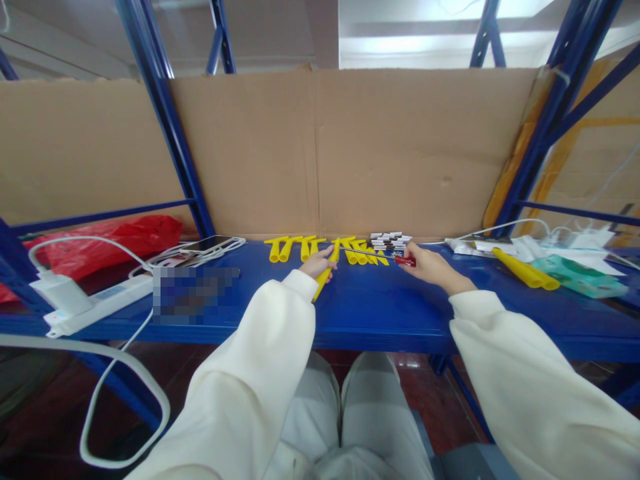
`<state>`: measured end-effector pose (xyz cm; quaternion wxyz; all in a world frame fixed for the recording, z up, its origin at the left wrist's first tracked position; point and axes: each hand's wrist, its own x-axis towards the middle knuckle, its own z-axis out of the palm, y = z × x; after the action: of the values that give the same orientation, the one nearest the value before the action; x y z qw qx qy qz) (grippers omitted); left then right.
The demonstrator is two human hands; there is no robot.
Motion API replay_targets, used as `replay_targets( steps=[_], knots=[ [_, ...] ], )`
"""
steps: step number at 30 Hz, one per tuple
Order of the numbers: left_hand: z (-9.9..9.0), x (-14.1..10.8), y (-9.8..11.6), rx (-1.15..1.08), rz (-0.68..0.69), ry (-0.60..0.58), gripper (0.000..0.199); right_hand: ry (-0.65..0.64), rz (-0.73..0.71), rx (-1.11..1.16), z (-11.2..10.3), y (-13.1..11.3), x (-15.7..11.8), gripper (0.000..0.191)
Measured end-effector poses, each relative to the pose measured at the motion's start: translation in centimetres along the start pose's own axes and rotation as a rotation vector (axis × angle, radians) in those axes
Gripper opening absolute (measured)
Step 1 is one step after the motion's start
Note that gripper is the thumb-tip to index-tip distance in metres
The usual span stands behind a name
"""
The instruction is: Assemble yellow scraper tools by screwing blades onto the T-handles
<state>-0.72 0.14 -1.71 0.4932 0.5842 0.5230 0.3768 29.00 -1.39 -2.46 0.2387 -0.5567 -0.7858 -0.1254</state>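
While the left hand (320,265) steadies a tube (322,287), the right hand (430,267) levels a screwdriver (373,253) toward its far end.

Left fingers pinch the tube at twelve o'clock, probably to keep it still; right fingers wrap the handle (406,262) at one o'clock, apparently for aim.

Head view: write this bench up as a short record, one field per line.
Surface: blue shelf
Backdrop: brown cardboard
Left hand: holds a yellow piece
Right hand: holds a red-handled tool, thin shaft pointing toward the held piece
Tip contact: cannot tell
Toward the cardboard: more yellow pieces, black-and-white stack
Far left: white power strip, red plastic
Far right: yellow tubes, green packet
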Motion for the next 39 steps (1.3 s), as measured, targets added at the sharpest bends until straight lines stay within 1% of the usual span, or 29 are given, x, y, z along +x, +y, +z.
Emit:
replay_targets(
  steps=[4,7,9,13,16,21,25,27,31,36,39],
  knots=[
    [0.10,-0.14,0.12,-0.001,-0.008,0.005,0.078,0.015,-0.029,0.004,0.09,-0.02,0.04,0.010],
    [0.08,-0.14,0.14,-0.008,-0.008,0.003,0.077,0.000,-0.055,0.015,0.07,0.01,0.06,0.010],
    [0.05,-0.11,0.13,-0.009,-0.007,0.002,0.076,-0.008,-0.079,0.020,-0.02,0.03,0.04,0.013],
    [0.07,-0.13,0.16,-0.001,-0.017,0.013,0.075,0.015,-0.115,-0.008,-0.13,0.14,-0.05,0.021],
    [0.14,-0.31,0.28,0.004,-0.020,0.017,0.075,0.025,-0.124,-0.022,0.04,0.32,-0.03,0.023],
    [0.19,-0.54,0.43,0.007,-0.017,0.014,0.076,0.012,-0.130,0.021,0.37,0.55,0.15,0.025],
    [0.09,-0.20,0.20,-0.011,-0.005,0.013,0.074,0.009,-0.151,0.069,0.39,0.33,0.18,0.022],
    [0.09,-0.10,0.14,-0.012,-0.006,0.017,0.075,0.014,-0.139,0.077,0.37,0.16,0.12,0.019],
    [0.27,-0.48,0.41,0.003,-0.016,0.033,0.075,0.033,-0.093,0.062,0.38,0.01,0.02,0.016],
    [0.39,-0.91,0.64,0.022,-0.022,0.032,0.077,0.055,-0.089,0.029,0.42,0.09,0.08,0.010],
    [0.26,-0.74,0.49,0.029,-0.020,0.025,0.076,0.038,-0.094,0.022,0.42,0.11,0.11,0.009]
  ],
)
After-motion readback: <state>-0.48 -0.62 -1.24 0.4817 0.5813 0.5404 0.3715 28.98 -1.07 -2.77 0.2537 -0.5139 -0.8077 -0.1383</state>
